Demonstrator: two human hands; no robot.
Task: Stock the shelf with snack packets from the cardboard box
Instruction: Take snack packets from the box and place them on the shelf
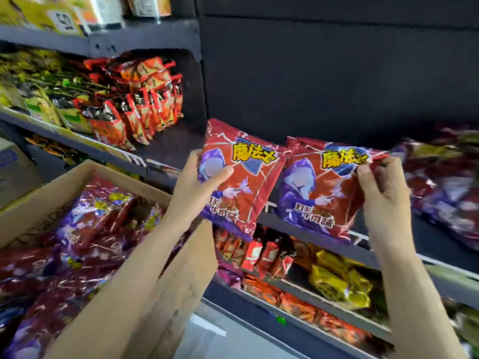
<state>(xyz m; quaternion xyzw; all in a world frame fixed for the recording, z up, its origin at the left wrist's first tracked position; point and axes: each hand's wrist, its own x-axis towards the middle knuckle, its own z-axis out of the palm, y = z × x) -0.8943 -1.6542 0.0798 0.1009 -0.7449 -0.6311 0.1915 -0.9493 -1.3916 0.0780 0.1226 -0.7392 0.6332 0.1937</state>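
**Two snack packets held at the shelf edge, box alongside**

The left hand (199, 182) grips the left snack packet (248, 177) by its left edge, thumb across the front and fingers curled behind. The right hand (381, 193) pinches the right snack packet (318, 187) at its upper right corner, fingers bent over the crimped seal. Both packets stand upright, side by side and touching along their inner edges, their lower ends at the front lip of the dark shelf (363, 244).

Each packet is a glossy red pillow bag with pale lightning streaks, a yellow title in Chinese characters on a blue patch near the top, a purple hooded figure on the left of the face, and dark lettering along a purple bottom band. The film is creased and reflects light.

The cardboard box (186, 255) sits at lower left, just beside the shelving, open at the top. It holds a loose heap of boxed packets (85, 229) in the same red and purple print, lying at mixed angles. The left forearm passes over the box's near corner.

On the same shelf, to the right of the right hand, lies a blurred pile of stocked packets (445, 185) in similar colours. The tier above left carries orange-red packets (137, 104) standing in rows; the tier below carries yellow packets (339, 278).
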